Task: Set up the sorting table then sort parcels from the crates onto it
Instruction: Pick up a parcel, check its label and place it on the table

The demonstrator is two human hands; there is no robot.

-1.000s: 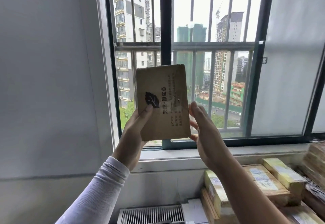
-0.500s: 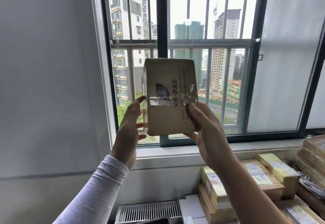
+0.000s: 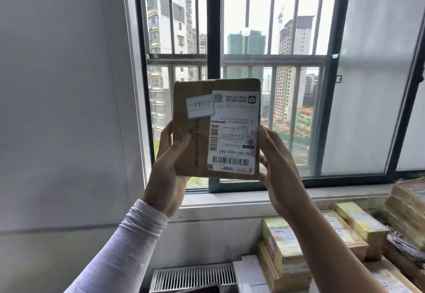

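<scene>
I hold one parcel (image 3: 216, 129) up in front of the window (image 3: 271, 69), its bottom edge just above the sill (image 3: 230, 203). A second ago its plain printed face with the leaf mark was toward me; now I have turned it over, and the white shipping label (image 3: 233, 132) faces me, upside down (the code along its lower part reads inverted). A small blue-edged sticker (image 3: 199, 106) with handwriting sits at the label's upper left. That means I can read where this one goes, so the sorting step can follow, I judge.

My left hand (image 3: 170, 166) grips the parcel's left edge, thumb laid across the front, fingers behind. My right hand (image 3: 276, 166) clasps the right edge with fingers curled round the back; I cannot tell how hard either presses.

Counting: one parcel in hand, one label, one sticker, two hands. Below the sill to the right lie more taped parcels (image 3: 322, 242), at least five, though the stack runs out of view. Under the parcel, low down, is one slatted white grille (image 3: 193, 276).
</scene>
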